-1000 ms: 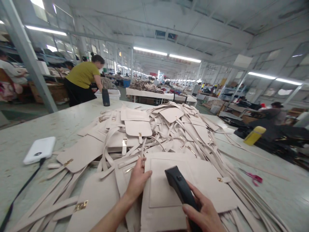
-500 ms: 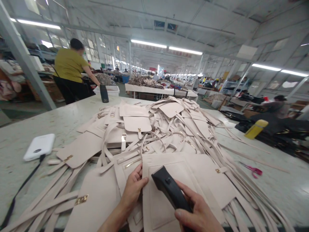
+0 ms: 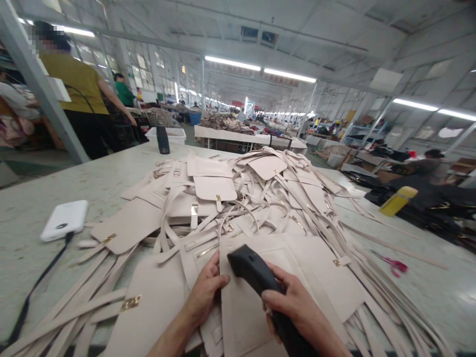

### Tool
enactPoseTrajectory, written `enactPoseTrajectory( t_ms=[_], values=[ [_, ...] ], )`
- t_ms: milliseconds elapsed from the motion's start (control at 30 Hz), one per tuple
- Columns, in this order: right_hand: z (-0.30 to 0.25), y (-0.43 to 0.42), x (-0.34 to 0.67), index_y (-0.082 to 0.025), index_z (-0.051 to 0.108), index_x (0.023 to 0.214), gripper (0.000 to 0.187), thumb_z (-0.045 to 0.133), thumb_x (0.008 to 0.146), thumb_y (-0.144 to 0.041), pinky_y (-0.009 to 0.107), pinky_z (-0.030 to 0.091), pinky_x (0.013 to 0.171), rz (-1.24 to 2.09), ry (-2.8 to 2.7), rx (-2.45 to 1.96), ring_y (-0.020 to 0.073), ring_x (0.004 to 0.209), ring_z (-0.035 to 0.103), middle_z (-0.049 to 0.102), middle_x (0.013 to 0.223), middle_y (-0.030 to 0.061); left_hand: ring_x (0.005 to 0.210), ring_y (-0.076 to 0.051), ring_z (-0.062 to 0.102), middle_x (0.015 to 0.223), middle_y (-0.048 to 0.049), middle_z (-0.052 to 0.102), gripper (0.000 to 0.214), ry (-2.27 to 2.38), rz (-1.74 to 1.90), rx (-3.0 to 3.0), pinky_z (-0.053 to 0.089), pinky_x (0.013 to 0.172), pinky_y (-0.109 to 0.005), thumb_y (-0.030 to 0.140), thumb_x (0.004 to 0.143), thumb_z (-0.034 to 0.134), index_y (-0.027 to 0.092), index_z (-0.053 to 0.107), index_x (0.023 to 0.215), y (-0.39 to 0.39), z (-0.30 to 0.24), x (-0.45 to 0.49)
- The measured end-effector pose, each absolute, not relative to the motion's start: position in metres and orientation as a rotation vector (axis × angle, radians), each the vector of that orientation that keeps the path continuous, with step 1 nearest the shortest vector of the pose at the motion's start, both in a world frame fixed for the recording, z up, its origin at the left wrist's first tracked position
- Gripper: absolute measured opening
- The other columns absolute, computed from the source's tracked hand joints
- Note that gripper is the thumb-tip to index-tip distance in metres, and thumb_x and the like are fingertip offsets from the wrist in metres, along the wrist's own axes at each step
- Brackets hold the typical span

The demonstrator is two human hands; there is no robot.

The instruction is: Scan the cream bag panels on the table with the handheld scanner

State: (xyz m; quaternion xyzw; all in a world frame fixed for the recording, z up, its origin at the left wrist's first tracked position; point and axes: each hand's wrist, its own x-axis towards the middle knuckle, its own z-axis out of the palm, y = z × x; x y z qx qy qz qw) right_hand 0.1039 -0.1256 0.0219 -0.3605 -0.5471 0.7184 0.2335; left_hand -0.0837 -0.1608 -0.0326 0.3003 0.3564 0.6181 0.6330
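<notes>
My right hand (image 3: 288, 302) is wrapped around a black hand-held tool (image 3: 256, 272) shaped like a hair clipper. Its wide head lies over the upper left part of a beige leather-like bag piece (image 3: 249, 317) with a stitched rectangular panel; whether it touches the surface I cannot tell. My left hand (image 3: 204, 292) pinches the left edge of that piece between thumb and fingers. Under and behind it spreads a heap of beige bag pieces (image 3: 215, 183) with straps and gold-coloured clasps. One flap with a gold clasp (image 3: 131, 303) lies left of my left hand.
A white power bank (image 3: 65, 220) with a black cable lies at left on the table (image 3: 29, 203). A dark bottle (image 3: 162, 140) stands at the far edge. Pink-handled scissors (image 3: 396, 265), a yellow container (image 3: 398, 201) and black goods are at right. A co-worker (image 3: 78, 94) stands behind, left.
The tool's head has moved slightly up and left over the bag piece. My left hand keeps its pinch. The co-worker in yellow has let go of the dark bottle and moved left.
</notes>
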Motion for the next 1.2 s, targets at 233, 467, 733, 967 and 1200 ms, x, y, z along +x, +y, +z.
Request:
enactPoseTrajectory(
  t_ms=[233, 467, 733, 967, 1200],
  values=[
    [0.023, -0.131, 0.085, -0.026, 0.044, 0.126, 0.058, 0.057, 0.070, -0.023, 0.016, 0.040, 0.032, 1.862, -1.543, -1.019, 0.0082, 0.036, 0.050, 0.052, 0.057, -0.0058, 0.089, -0.027, 0.061, 0.115, -0.0100, 0.057, 0.071, 0.851, 1.395, 0.682, 0.051, 0.070, -0.032, 0.011, 0.066, 0.062, 0.022, 0.036, 0.131, -0.162, -0.037, -0.085],
    [0.028, -0.138, 0.107, -0.025, 0.038, 0.131, 0.064, 0.057, 0.069, -0.024, 0.018, 0.040, 0.034, 1.737, -1.519, -1.132, 0.0082, 0.038, 0.048, 0.054, 0.058, -0.0049, 0.085, -0.026, 0.062, 0.107, -0.0139, 0.061, 0.065, 0.798, 1.512, 0.662, 0.052, 0.074, -0.034, 0.014, 0.070, 0.066, 0.016, 0.038, 0.128, -0.162, -0.045, -0.083],
    [0.027, -0.153, 0.109, -0.025, 0.040, 0.131, 0.072, 0.052, 0.062, -0.012, 0.015, 0.037, 0.036, 1.751, -1.669, -1.251, 0.0054, 0.040, 0.047, 0.057, 0.068, -0.0032, 0.074, -0.025, 0.063, 0.100, -0.0130, 0.064, 0.050, 0.884, 1.455, 0.745, 0.053, 0.068, -0.037, 0.021, 0.073, 0.066, 0.014, 0.047, 0.119, -0.164, -0.046, -0.082],
    [0.028, -0.160, 0.110, -0.020, 0.043, 0.129, 0.071, 0.051, 0.060, -0.009, 0.012, 0.031, 0.037, 1.754, -1.755, -1.217, 0.0034, 0.041, 0.042, 0.058, 0.065, -0.0032, 0.079, -0.024, 0.062, 0.101, -0.0125, 0.063, 0.041, 0.898, 1.446, 0.803, 0.051, 0.069, -0.033, 0.024, 0.075, 0.066, 0.014, 0.055, 0.113, -0.165, -0.046, -0.077],
    [0.034, -0.147, 0.100, -0.025, 0.037, 0.132, 0.064, 0.054, 0.071, -0.019, 0.016, 0.040, 0.039, 1.562, -1.542, -1.200, 0.0063, 0.042, 0.047, 0.055, 0.062, -0.0053, 0.079, -0.025, 0.061, 0.098, -0.0131, 0.063, 0.049, 0.934, 1.400, 0.795, 0.050, 0.068, -0.034, 0.027, 0.072, 0.068, 0.012, 0.050, 0.115, -0.168, -0.046, -0.077]
  ],
)
